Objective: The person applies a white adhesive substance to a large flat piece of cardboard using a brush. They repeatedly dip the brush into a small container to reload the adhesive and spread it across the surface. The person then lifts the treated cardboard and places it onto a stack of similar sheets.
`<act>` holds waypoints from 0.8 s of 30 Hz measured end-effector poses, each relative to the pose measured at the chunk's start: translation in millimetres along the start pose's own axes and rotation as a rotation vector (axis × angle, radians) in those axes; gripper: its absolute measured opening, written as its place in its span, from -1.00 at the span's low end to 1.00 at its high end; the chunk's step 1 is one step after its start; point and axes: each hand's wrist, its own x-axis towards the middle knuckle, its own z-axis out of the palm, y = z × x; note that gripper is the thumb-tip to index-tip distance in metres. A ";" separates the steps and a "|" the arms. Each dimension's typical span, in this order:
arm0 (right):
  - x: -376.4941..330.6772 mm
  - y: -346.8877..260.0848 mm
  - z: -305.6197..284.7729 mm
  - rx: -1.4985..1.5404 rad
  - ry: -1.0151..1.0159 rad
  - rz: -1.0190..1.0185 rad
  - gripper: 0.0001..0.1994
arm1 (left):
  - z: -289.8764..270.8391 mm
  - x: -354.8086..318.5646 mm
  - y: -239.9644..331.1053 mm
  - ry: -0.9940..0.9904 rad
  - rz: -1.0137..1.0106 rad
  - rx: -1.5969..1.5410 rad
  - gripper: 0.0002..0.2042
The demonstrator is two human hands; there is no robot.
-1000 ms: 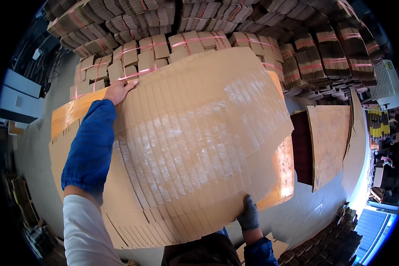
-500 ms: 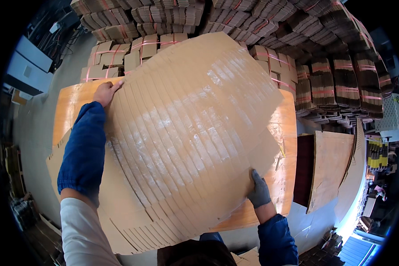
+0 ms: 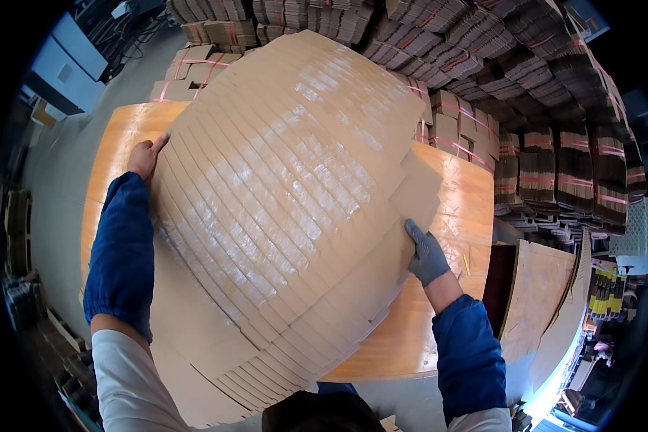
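A wide fanned-out stack of overlapping brown cardboard sheets (image 3: 266, 180) lies tilted across a wooden-topped table (image 3: 462, 209). Whitish, shiny smears, perhaps glue, run in a band over the sheets' exposed strips. At the stack's far left edge is my left hand (image 3: 147, 156), bare, its thumb on top and its fingers partly hidden at the rim. My right hand (image 3: 426, 253), in a grey glove, grips the right edge, thumb over the top sheet, the other fingers mostly out of sight. Both forearms wear blue sleeve covers.
Bundled flat cardboard tied with pink strapping (image 3: 554, 169) is piled high at the back and right. Right of the table stands a wooden board (image 3: 536, 299). A pale cabinet (image 3: 66, 65) is at the far left. A thin yellow object (image 3: 466, 264) lies on the tabletop.
The cardboard stack has shifted left and turned a little, baring more tabletop at the lower right. My right hand has moved farther from me; my left hand has gone slightly left.
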 end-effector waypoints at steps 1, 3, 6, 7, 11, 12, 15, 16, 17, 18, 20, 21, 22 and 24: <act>7.4 -4.0 4.5 -0.026 0.000 0.002 -0.58 | 0.0 -2.2 -8.6 0.010 -0.017 -0.002 -0.21; 22.1 -12.3 15.0 -0.063 -0.021 -0.007 -0.57 | -3.0 -5.8 -26.4 0.039 -0.034 0.001 -0.20; 46.3 -25.8 29.2 -0.117 -0.073 -0.041 -0.55 | -4.5 -10.3 -40.6 0.053 -0.073 0.008 -0.19; 55.3 -31.9 30.8 -0.147 -0.089 -0.053 -0.54 | -4.1 -11.5 -42.7 0.052 -0.087 0.010 -0.18; 64.7 -62.1 49.2 -0.493 -0.043 -0.037 -0.47 | -2.6 -15.5 -53.4 0.070 -0.109 -0.027 -0.17; 58.9 -71.9 56.6 -0.785 0.073 -0.004 -0.41 | -0.5 -17.9 -53.7 0.070 -0.114 -0.034 -0.16; 38.5 -83.8 70.1 -1.359 0.209 -0.076 -0.44 | 1.5 -22.2 -51.4 0.063 -0.117 -0.024 -0.15; 25.9 -76.9 72.9 -1.418 0.238 -0.353 -0.46 | 2.2 -21.0 -49.3 0.061 -0.113 -0.020 -0.14; 9.1 -52.2 74.9 -1.457 0.244 -0.633 -0.47 | 0.2 -23.5 -55.9 0.068 -0.118 -0.012 -0.14; -8.4 -26.4 77.4 -1.471 0.244 -0.918 -0.48 | -3.0 -25.6 -63.0 0.078 -0.123 -0.001 -0.14; -44.0 13.9 79.2 -1.735 -0.066 -1.226 -0.55 | -2.7 -21.6 -59.8 0.025 -0.127 0.037 -0.16; -64.5 27.8 95.0 -1.811 -0.165 -1.082 -0.57 | -5.0 -21.6 -62.2 0.087 -0.141 0.038 -0.20; -66.1 39.3 89.5 -1.841 -0.205 -1.120 -0.57 | -1.6 -20.5 -58.6 0.148 -0.148 0.034 -0.23; -59.0 56.9 83.4 -1.880 -0.251 -1.139 -0.58 | -1.3 -34.0 -46.3 0.187 -0.217 0.059 -0.31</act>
